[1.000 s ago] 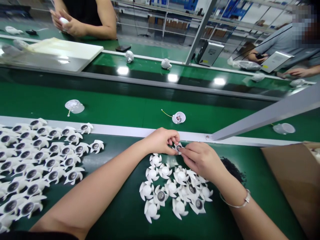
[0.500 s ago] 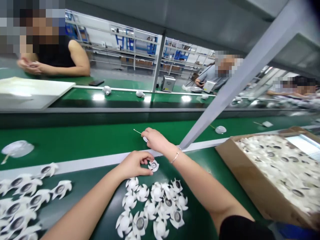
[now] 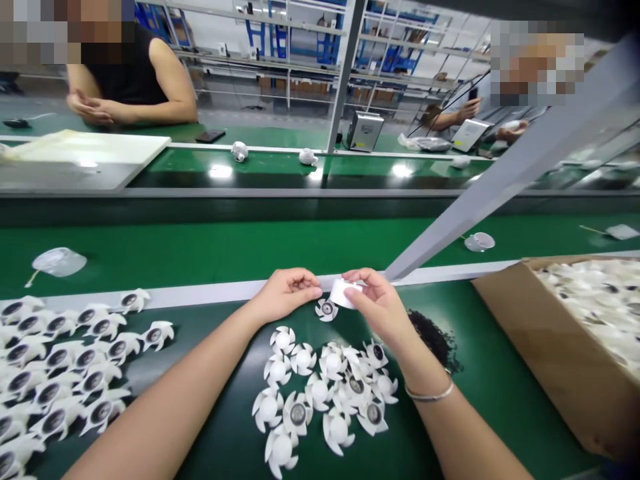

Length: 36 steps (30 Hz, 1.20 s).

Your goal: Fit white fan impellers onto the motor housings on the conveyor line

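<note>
In my right hand (image 3: pixel 375 297), between thumb and fingers, is a white round plastic housing (image 3: pixel 343 292), tilted above the green worktop. Just beneath it lies a small white fan impeller (image 3: pixel 327 309) with a dark round hub facing up. My left hand (image 3: pixel 293 291) hovers to the left of this impeller, its fingers curled in and its thumb close to them; whatever they may pinch is hidden. Closer to me, between my forearms, is a loose cluster of white impellers (image 3: pixel 319 392), some hub up and others with the smooth cap up.
Rows of impellers (image 3: pixel 65 360) cover the worktop's left side. A pile of small black parts (image 3: pixel 434 340) lies beside my right wrist. At right stands a cardboard box (image 3: pixel 535 347) of white parts. A slanted grey post (image 3: pixel 480 180) rises past the belt (image 3: pixel 240 247). Co-workers sit opposite.
My right hand has come back from over the belt to the worktop, bringing the white housing above the impeller. My left hand has moved off the impeller's side and curled up. The view has shifted.
</note>
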Available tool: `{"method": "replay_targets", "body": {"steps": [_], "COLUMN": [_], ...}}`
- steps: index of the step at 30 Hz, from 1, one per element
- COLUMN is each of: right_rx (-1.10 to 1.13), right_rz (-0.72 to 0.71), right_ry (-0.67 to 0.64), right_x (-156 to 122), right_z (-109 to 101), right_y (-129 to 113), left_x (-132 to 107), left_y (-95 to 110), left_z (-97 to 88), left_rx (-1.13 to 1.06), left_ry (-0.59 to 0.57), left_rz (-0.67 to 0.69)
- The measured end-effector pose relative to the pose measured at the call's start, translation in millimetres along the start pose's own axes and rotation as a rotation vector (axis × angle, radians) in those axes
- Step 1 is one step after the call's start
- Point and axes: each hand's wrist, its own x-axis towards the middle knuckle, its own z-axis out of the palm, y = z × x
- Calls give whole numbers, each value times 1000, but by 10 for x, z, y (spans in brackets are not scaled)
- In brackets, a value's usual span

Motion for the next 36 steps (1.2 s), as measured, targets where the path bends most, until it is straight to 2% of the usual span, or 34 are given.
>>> {"method": "replay_targets", "body": {"steps": [4,7,11,13,17,20,23,25,27,29,31,36], "right_rx": [-363,-534,-688,-751,-884,-859,-744,-726,-822,-970,-1019,-899], "right_rz": [-303,-424,-407,-395,-362,-351,-383,-403,-419,-412,-383,-253], "right_ry": [-112,-207,-227,-220,-219,-225,-333,-408,-349,-165,7,215], "right_x": [-91,-129,-125,-123,-115,-96,-88,-91,-85,-58,-19,-106], "right_z": [28,-12,-54,-38,39,28,-85,-179,-261,-341,-451,-840], "right_y": [33,90,147,144,104,70,46,51,72,80,45,-206], "left_x": [21,15,5,15,44,48,16,-42,-127,-216,-277,-284], "left_y": [10,24,37,35,20,28,114,229,365,481,545,550], "left_z": [6,23,41,32,7,12,-32,-129,-266,-393,-462,-374], "left_rx": [-36,-11,146,155,127,162,202,211,312,515,673,726], "left_ry": [38,-2,-42,-52,-99,-102,-106,-199,-374,-517,-549,-612], "left_rz": [15,-13,-1,-7,-133,-155,-107,-131,-203,-264,-269,-85]}}
